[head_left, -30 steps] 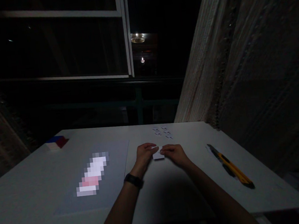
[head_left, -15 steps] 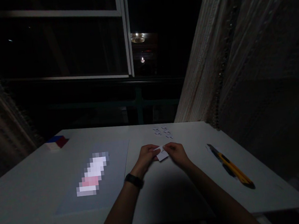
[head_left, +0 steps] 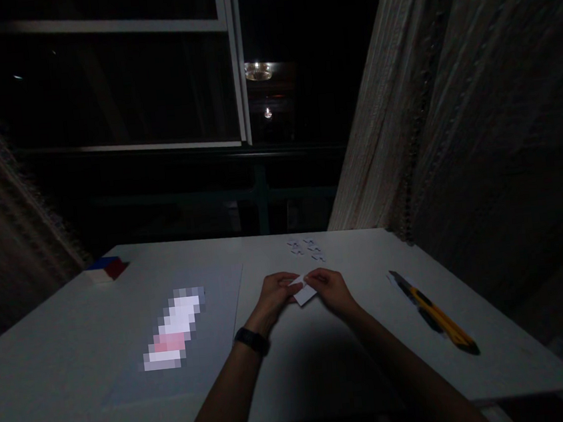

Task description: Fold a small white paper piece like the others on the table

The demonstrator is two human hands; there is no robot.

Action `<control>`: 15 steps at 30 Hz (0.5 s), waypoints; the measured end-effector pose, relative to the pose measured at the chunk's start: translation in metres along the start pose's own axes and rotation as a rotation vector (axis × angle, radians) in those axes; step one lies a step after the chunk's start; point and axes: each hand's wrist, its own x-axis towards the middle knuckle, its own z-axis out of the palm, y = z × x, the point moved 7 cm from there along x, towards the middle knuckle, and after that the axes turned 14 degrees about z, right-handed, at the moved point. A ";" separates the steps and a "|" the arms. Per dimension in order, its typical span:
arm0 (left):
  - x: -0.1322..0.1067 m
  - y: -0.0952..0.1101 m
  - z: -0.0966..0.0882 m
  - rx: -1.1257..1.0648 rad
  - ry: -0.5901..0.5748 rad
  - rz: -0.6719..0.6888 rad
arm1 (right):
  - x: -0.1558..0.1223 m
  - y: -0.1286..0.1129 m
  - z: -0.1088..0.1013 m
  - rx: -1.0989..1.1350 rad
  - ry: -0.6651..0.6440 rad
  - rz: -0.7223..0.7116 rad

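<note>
Both of my hands meet over the middle of a white table [head_left: 75, 353] in a dim room. My left hand [head_left: 272, 298], with a dark band on its wrist, pinches the left side of a small white piece of paper [head_left: 304, 293]. My right hand [head_left: 333, 289] pinches the same paper from the right. The paper is tilted, its left corner raised. Several small folded paper pieces [head_left: 306, 248] lie just beyond my hands near the table's far edge.
A yellow and black utility knife [head_left: 438, 319] lies at the right of the table. A large grey sheet [head_left: 214, 339] lies at the left. A small red, white and blue stack [head_left: 105, 267] sits at the far left corner. Curtains hang on both sides of a dark window.
The paper has been turned from lying flat between my fingers to a tilt. My hands have shifted slightly; the left curtain has swung further into view.
</note>
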 end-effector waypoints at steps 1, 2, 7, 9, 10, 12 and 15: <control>0.000 0.001 0.000 -0.002 0.006 0.007 | 0.000 0.000 0.000 -0.003 0.005 -0.002; 0.000 0.001 0.000 -0.003 0.012 0.013 | -0.001 -0.001 0.000 -0.006 0.010 -0.004; -0.002 0.005 0.000 0.039 0.022 0.037 | -0.002 0.000 0.002 0.028 0.014 -0.016; -0.002 0.005 0.000 0.051 0.021 0.035 | -0.001 0.002 0.004 0.059 0.001 -0.014; -0.003 0.005 0.000 0.052 0.019 0.032 | -0.001 0.002 0.004 0.068 -0.006 -0.012; -0.003 0.006 0.001 0.045 0.006 0.031 | -0.001 0.003 0.004 0.074 -0.013 -0.008; -0.001 0.008 0.003 0.059 -0.041 0.052 | -0.002 0.001 0.004 0.085 -0.021 -0.008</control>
